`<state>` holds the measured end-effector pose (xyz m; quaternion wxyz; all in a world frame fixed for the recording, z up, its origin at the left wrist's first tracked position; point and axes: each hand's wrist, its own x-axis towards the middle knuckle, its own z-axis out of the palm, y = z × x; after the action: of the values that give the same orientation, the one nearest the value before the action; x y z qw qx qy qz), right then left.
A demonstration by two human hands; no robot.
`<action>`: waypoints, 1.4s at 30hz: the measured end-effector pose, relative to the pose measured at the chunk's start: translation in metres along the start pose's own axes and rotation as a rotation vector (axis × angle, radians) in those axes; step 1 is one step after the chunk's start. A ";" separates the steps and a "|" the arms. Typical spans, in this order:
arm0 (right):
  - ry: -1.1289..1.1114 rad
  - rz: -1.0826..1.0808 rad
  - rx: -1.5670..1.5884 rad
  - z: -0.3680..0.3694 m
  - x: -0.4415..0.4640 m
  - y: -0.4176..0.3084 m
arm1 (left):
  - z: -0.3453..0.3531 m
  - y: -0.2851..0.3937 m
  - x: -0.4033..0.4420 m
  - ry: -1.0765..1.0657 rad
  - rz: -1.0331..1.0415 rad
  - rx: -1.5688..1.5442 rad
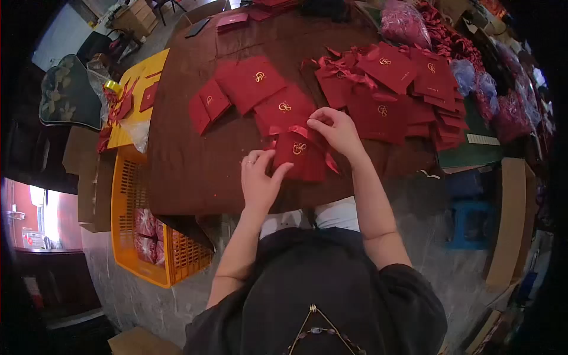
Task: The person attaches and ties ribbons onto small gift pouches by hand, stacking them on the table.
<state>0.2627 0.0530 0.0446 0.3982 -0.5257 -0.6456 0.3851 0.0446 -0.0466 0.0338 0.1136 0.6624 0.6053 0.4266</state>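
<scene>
A small red pouch (293, 155) with a gold monogram lies in front of me near the table's front edge. A shiny red ribbon (290, 130) runs across its upper edge, with one end hanging down on the right. My left hand (260, 177) is at the pouch's left side, fingers on its edge and thumb laid over its front. Above the pouch's right corner, my right hand (336, 133) pinches thumb against forefinger at the ribbon. Another red pouch (284, 109) lies flat just beyond, partly covered by the ribbon.
More red pouches (251, 83) lie at the left, and a large heap of beribboned pouches (384, 89) is at the right. The brown tablecloth (183, 171) covers the table. A yellow crate (171, 254) holding wrapped bundles stands on the floor at left; a blue stool (470, 225) is at right.
</scene>
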 end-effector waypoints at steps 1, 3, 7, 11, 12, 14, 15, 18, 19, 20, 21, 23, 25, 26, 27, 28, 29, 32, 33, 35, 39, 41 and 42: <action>0.000 -0.006 0.012 0.001 0.000 0.001 | 0.007 -0.002 -0.001 -0.013 -0.035 -0.010; 0.091 -0.078 -0.043 -0.005 -0.008 -0.001 | 0.015 -0.013 0.001 -0.020 -0.102 -0.034; 0.028 -0.077 -0.497 -0.034 -0.051 -0.006 | 0.018 -0.025 0.003 0.040 -0.062 0.085; -0.235 0.071 -0.646 -0.030 -0.074 0.022 | 0.019 -0.029 0.002 -0.047 -0.251 -0.097; -0.236 0.074 -0.645 -0.029 -0.074 0.025 | 0.019 -0.031 0.003 -0.057 -0.227 -0.090; -0.212 0.120 -0.257 -0.024 -0.073 0.027 | 0.013 -0.032 0.003 -0.094 -0.227 -0.110; -0.202 0.130 0.027 -0.016 -0.070 0.026 | 0.013 -0.038 0.003 -0.091 -0.232 -0.105; -0.298 0.220 0.520 0.004 -0.063 0.008 | 0.003 -0.040 0.003 -0.245 -0.303 -0.294; -0.263 0.189 0.584 0.017 -0.061 0.002 | 0.000 -0.037 0.003 -0.241 -0.304 -0.291; -0.233 0.167 0.585 0.029 -0.059 0.001 | -0.001 -0.035 0.003 -0.268 -0.302 -0.274; -0.203 0.145 0.586 0.040 -0.058 0.003 | -0.002 -0.035 0.003 -0.296 -0.301 -0.258; -0.220 0.153 0.659 0.054 -0.056 0.005 | -0.003 -0.036 0.002 -0.311 -0.346 -0.310; -0.123 0.062 0.651 0.067 -0.056 0.007 | -0.003 -0.037 -0.001 -0.325 -0.393 -0.365; -0.127 0.061 0.651 0.070 -0.057 0.007 | -0.003 -0.037 -0.001 -0.314 -0.384 -0.353; -0.115 0.061 0.650 0.071 -0.058 0.006 | -0.003 -0.037 -0.001 -0.303 -0.375 -0.341; -0.103 0.061 0.648 0.073 -0.060 0.006 | -0.002 -0.036 -0.002 -0.299 -0.376 -0.341; -0.105 0.060 0.647 0.074 -0.061 0.005 | -0.001 -0.035 -0.002 -0.279 -0.397 -0.366; -0.060 -0.018 0.577 0.074 -0.065 0.004 | -0.002 -0.033 -0.001 -0.277 -0.432 -0.375; -0.045 -0.110 0.416 0.072 -0.066 0.005 | -0.002 -0.032 -0.001 -0.293 -0.446 -0.358; -0.030 -0.201 0.255 0.072 -0.068 0.005 | -0.001 -0.035 -0.002 -0.311 -0.428 -0.348; 0.039 -0.471 0.071 0.071 -0.073 -0.004 | -0.007 -0.024 0.001 -0.352 -0.541 -0.463; 0.042 -0.492 0.022 0.075 -0.075 0.000 | -0.007 -0.023 0.002 -0.343 -0.560 -0.467; 0.043 -0.512 -0.026 0.076 -0.075 0.002 | -0.007 -0.022 0.002 -0.333 -0.580 -0.471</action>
<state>0.2033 -0.0262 0.0054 0.4898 -0.3580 -0.7539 0.2520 0.0236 -0.0423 0.0244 0.4740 0.4803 0.6260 0.3908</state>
